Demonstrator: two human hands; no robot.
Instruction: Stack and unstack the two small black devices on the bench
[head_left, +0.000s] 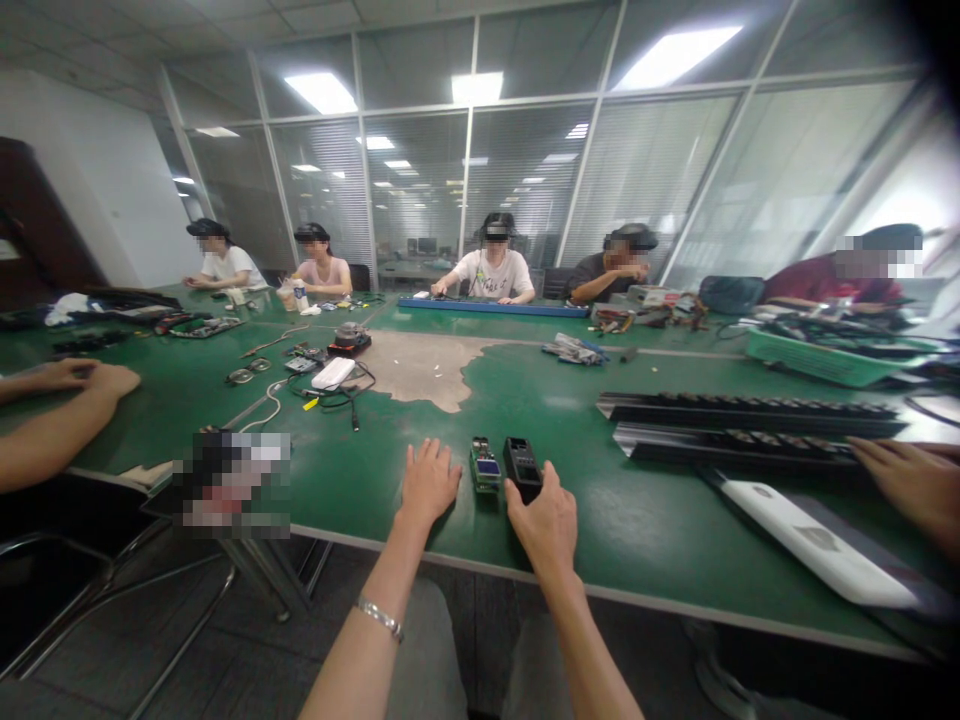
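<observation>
Nearest me, the right hand [544, 520] arches about the near end of a black case [523, 463], thumb to one side and fingers to the other, parted by roughly its width; I cannot tell whether they press on it. Just left of the case, a circuit board [486, 468] lies screen up on the green desk [600, 530], both side by side, I judge, for easy reach. Further left of the case, the left hand [431, 482] rests palm down, fingers slightly spread, holding nothing. Well beyond the case, a person [495, 265] sits behind a long blue bar [493, 306].
</observation>
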